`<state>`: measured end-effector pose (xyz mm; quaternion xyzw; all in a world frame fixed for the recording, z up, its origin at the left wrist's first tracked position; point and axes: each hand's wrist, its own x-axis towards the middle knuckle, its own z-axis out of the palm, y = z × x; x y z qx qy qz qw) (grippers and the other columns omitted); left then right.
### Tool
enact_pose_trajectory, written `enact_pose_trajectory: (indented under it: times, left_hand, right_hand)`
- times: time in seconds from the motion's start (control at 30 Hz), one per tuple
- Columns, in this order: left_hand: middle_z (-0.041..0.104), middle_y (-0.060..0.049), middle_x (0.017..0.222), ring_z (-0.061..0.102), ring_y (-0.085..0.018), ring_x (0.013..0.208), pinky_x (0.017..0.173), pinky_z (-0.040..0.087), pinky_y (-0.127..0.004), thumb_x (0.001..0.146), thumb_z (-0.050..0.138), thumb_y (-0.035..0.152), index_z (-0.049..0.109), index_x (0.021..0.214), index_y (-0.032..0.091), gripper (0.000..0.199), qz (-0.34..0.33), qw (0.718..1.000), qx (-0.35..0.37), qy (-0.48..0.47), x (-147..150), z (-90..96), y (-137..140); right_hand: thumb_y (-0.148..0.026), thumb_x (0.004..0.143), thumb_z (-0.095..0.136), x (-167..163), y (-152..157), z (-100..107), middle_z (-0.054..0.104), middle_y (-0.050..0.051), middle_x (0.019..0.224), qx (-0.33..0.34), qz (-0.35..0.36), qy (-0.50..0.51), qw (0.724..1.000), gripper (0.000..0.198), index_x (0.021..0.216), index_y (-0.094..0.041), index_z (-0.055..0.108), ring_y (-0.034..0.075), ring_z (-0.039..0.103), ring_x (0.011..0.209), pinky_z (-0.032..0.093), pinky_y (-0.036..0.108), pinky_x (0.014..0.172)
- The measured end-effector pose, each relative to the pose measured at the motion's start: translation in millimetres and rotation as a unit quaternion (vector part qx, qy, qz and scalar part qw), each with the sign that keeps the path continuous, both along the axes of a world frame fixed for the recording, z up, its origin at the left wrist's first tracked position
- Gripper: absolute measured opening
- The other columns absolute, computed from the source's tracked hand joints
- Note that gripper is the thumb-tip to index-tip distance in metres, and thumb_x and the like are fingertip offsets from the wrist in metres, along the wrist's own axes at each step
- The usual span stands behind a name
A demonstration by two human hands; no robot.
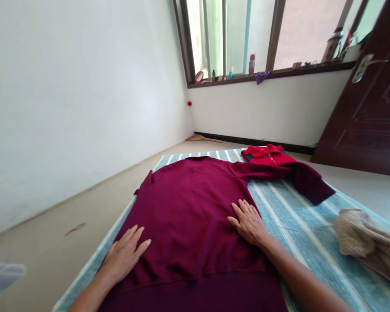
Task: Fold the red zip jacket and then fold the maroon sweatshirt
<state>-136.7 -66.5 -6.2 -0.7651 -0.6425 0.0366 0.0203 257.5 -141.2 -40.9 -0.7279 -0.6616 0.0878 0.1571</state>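
A maroon long-sleeved top [195,216] lies spread face down or back up, I cannot tell which, on a blue-and-white striped sheet [276,208]. Its right-hand sleeve stretches out over the sheet and bends towards me. On the left only a short part of the other sleeve shows. My left hand [125,251] rests flat on the cloth near the left side edge, fingers spread. Flat on the right side of the body lies my right hand [248,221], its fingers also apart. Neither hand grips the fabric.
A folded red garment [268,155] with a zip sits at the far edge, partly under the sleeve. A beige knitted piece [360,236] lies at right. Beyond are a broom [203,138], a windowsill with bottles, and a dark red door [367,108]. A white wall stands left.
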Motion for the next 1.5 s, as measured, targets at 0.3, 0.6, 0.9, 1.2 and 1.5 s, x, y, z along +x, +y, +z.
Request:
enact_pose_trajectory:
  times: [0.3, 0.6, 0.9, 1.2, 1.5]
  left_hand:
    - [0.041, -0.009, 0.147, 0.031, -0.023, 0.138, 0.111, 0.030, -0.041, 0.088, 0.042, 0.038, 0.052, 0.130, 0.018, 0.048, -0.246, 0.958, 0.001, -0.144, 151, 25.5, -29]
    - [0.040, -0.012, 0.147, 0.031, -0.026, 0.137, 0.110, 0.027, -0.053, 0.089, 0.044, 0.032, 0.049, 0.132, 0.022, 0.044, -0.282, 0.948, -0.078, -0.128, 207, 2.9, -35]
    - [0.051, -0.009, 0.139, 0.043, -0.020, 0.130, 0.109, 0.032, -0.045, 0.093, 0.028, 0.020, 0.055, 0.125, 0.021, 0.042, -0.274, 0.952, -0.031, -0.130, 198, -4.4, -34]
    - [0.050, -0.013, 0.139, 0.041, -0.029, 0.131, 0.110, 0.027, -0.054, 0.089, 0.038, 0.024, 0.056, 0.124, 0.018, 0.040, -0.254, 0.964, -0.059, -0.046, 205, 13.9, -44]
    - [0.036, -0.010, 0.149, 0.027, -0.022, 0.140, 0.112, 0.027, -0.042, 0.093, 0.032, 0.027, 0.047, 0.131, 0.015, 0.043, -0.265, 0.958, -0.018, -0.109, 268, 16.3, -10]
  right_hand:
    - [-0.040, 0.097, 0.024, 9, 2, -4, 0.040, 0.009, 0.146, 0.018, -0.005, 0.049, 0.999, 0.051, 0.136, -0.019, 0.049, 0.023, 0.029, 0.138, 0.022, 0.041, 0.113]
    - [-0.031, 0.095, 0.026, 15, 5, -13, 0.044, 0.009, 0.144, 0.042, 0.004, 0.037, 0.998, 0.049, 0.134, -0.015, 0.050, 0.022, 0.034, 0.136, 0.026, 0.040, 0.111]
    - [-0.034, 0.095, 0.030, 11, 4, -9, 0.040, 0.010, 0.146, 0.023, -0.001, 0.031, 0.999, 0.049, 0.136, -0.015, 0.048, 0.024, 0.031, 0.137, 0.023, 0.040, 0.113]
    - [-0.049, 0.094, 0.031, 5, 3, -5, 0.026, 0.014, 0.153, -0.014, 0.007, 0.002, 1.000, 0.059, 0.145, -0.019, 0.035, 0.028, 0.018, 0.141, 0.017, 0.043, 0.113]
    - [-0.048, 0.095, 0.032, 2, 2, 0, 0.029, 0.014, 0.151, -0.016, 0.006, -0.019, 1.000, 0.057, 0.143, -0.019, 0.038, 0.028, 0.021, 0.141, 0.019, 0.043, 0.112]
